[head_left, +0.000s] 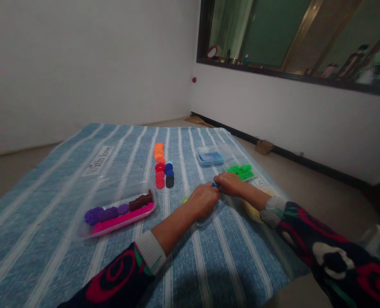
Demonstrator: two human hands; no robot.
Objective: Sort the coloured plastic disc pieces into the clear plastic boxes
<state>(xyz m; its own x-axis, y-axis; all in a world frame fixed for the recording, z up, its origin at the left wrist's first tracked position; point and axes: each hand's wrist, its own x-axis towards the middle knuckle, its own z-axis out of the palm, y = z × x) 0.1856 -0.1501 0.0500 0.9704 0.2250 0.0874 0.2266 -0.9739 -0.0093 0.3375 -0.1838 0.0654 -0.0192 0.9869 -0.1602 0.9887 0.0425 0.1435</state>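
My left hand (204, 199) and my right hand (231, 184) meet over the right half of the cloth-covered table. Their fingers are closed around a small blue piece (215, 185), mostly hidden by the fingers. Under my left hand the edge of a clear container (204, 221) shows, and a bit of yellow-green material (185, 200) peeks out beside it. Bright green lumps (240, 172) lie just beyond my right hand. Farther back sits a clear box with blue contents (210, 158). Something yellow (251, 210) is partly covered by my right forearm.
Left, an open clear container (117, 231) holds purple lumps (106, 214), a brown piece (141, 201) and a pink strip (124, 218). Mid-table lie orange (158, 152), red (160, 179), blue (169, 169) and dark (170, 182) lumps. A clear lid (95, 173) reads "With love".
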